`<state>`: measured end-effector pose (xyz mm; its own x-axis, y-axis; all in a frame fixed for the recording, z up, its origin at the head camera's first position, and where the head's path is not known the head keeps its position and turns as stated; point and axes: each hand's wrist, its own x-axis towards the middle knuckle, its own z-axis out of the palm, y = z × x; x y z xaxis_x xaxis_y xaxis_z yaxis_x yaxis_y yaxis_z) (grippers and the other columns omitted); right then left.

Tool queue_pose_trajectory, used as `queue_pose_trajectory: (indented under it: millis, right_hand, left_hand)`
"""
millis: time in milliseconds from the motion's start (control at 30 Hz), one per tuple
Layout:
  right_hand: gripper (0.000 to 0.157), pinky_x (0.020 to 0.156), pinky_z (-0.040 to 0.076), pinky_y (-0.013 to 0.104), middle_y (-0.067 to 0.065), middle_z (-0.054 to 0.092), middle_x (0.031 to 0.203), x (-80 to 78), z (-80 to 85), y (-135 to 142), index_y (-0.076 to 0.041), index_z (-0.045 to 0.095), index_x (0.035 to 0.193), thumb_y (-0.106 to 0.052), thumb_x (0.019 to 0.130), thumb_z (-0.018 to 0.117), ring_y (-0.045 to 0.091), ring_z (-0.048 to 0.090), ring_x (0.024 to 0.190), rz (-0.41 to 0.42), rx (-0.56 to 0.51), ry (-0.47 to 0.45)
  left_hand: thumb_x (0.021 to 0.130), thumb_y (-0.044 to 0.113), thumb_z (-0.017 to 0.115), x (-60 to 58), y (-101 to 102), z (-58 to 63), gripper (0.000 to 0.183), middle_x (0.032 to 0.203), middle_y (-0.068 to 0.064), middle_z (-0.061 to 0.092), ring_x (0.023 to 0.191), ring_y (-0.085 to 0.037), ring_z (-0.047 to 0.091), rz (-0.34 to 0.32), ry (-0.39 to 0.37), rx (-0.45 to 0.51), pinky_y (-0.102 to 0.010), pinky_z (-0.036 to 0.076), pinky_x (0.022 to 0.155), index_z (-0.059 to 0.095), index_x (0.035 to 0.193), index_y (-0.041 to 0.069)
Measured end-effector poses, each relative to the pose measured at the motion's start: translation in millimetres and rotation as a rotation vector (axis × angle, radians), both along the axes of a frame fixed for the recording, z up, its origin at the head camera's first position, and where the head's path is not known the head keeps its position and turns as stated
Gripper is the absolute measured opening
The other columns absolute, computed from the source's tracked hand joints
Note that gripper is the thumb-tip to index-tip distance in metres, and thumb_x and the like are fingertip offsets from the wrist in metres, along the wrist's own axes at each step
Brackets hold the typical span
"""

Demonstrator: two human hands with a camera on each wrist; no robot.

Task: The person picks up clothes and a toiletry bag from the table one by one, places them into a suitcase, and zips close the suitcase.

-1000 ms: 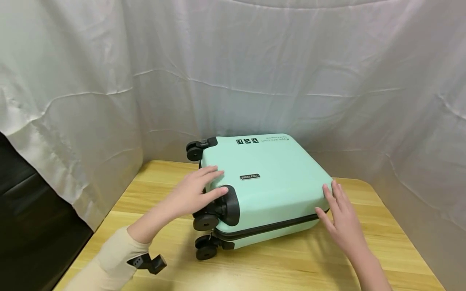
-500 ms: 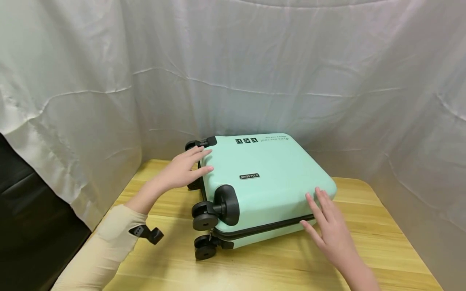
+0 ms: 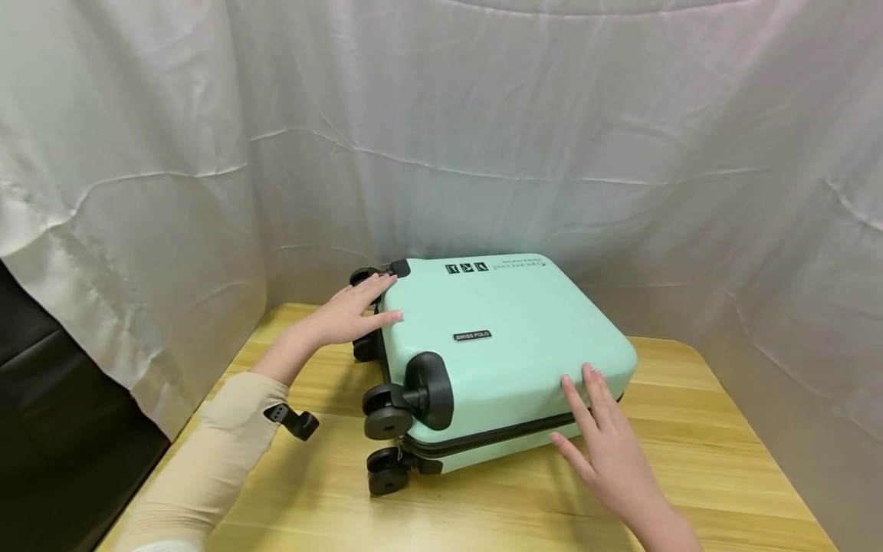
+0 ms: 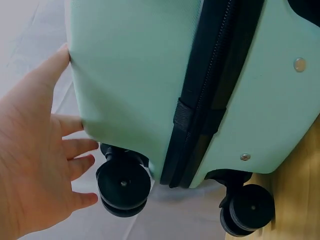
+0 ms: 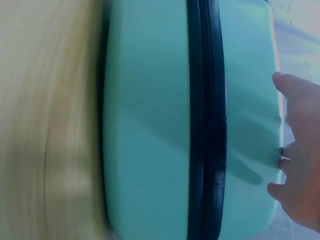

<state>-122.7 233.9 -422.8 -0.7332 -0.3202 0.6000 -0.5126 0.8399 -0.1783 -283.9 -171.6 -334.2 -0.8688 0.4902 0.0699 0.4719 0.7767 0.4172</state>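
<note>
A mint-green hard-shell suitcase (image 3: 517,307) lies flat on the wooden table, its black wheels (image 3: 388,410) pointing left. A black zipper band (image 5: 206,120) runs round its side. My left hand (image 3: 348,314) is at the suitcase's wheel end, fingers straight and spread, fingertips right at the top edge near the far wheel. In the left wrist view its thumb and fingers lie along the shell's edge beside a wheel (image 4: 123,183). My right hand (image 3: 610,452) is at the near long side, fingers extended, fingertips at the upper edge of the shell. Neither hand grips anything.
The wooden table (image 3: 697,429) extends under and around the suitcase. Pale grey cloth (image 3: 517,115) hangs behind and at both sides. Black material (image 3: 62,406) shows at the lower left. A small black device (image 3: 293,422) is strapped to the left sleeve.
My left hand has moved from the near wheel back toward the far wheel. My right hand has slid left along the near side, away from the right corner. The suitcase stays put.
</note>
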Motion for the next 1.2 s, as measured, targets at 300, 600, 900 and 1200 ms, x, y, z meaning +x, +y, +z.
queue_pose_trajectory:
  millis: [300, 600, 900, 1200]
  right_hand:
    - [0.071, 0.122, -0.004, 0.022, 0.020, 0.015, 0.163, -2.9, -0.1, 0, -0.013, 0.028, 0.154, -0.046, 0.097, 0.053, 0.033, 0.011, 0.152, 0.008, -0.004, -0.030]
    - [0.068, 0.121, -0.005, 0.018, 0.022, 0.017, 0.161, -9.8, -0.6, 9, -0.010, 0.032, 0.153, -0.044, 0.098, 0.052, 0.032, 0.011, 0.153, 0.071, -0.040, -0.018]
    - [0.062, 0.122, -0.004, 0.021, 0.021, 0.020, 0.161, -20.0, -1.8, 17, -0.010, 0.032, 0.153, -0.031, 0.099, 0.055, 0.027, 0.011, 0.153, 0.109, -0.068, -0.030]
    - [0.064, 0.124, -0.003, 0.032, 0.014, 0.014, 0.164, -31.6, 0.3, 23, -0.016, 0.025, 0.156, -0.019, 0.099, 0.054, 0.022, 0.007, 0.154, 0.053, -0.109, -0.142]
  left_hand:
    - [0.094, 0.062, 0.047, 2.7, 0, -0.4, 0.081, 0.163, -0.011, 0.020, 0.153, -0.031, 0.012, -0.004, -0.004, 0.024, -0.059, 0.011, 0.120, 0.020, 0.157, 0.017]
    - [0.092, 0.065, 0.047, 18.0, 4, -0.1, 0.084, 0.162, -0.014, 0.022, 0.151, -0.034, 0.018, 0.045, 0.015, 0.009, -0.058, 0.017, 0.120, 0.023, 0.156, 0.016]
    - [0.092, 0.068, 0.044, 43.6, 9, -7.0, 0.088, 0.161, -0.013, 0.027, 0.150, -0.032, 0.021, 0.123, 0.093, 0.024, -0.054, 0.019, 0.120, 0.025, 0.155, 0.010]
    - [0.092, 0.067, 0.045, 67.9, 21, -12.2, 0.088, 0.159, -0.016, 0.030, 0.149, -0.032, 0.024, 0.205, 0.177, 0.050, -0.053, 0.021, 0.120, 0.027, 0.153, 0.006]
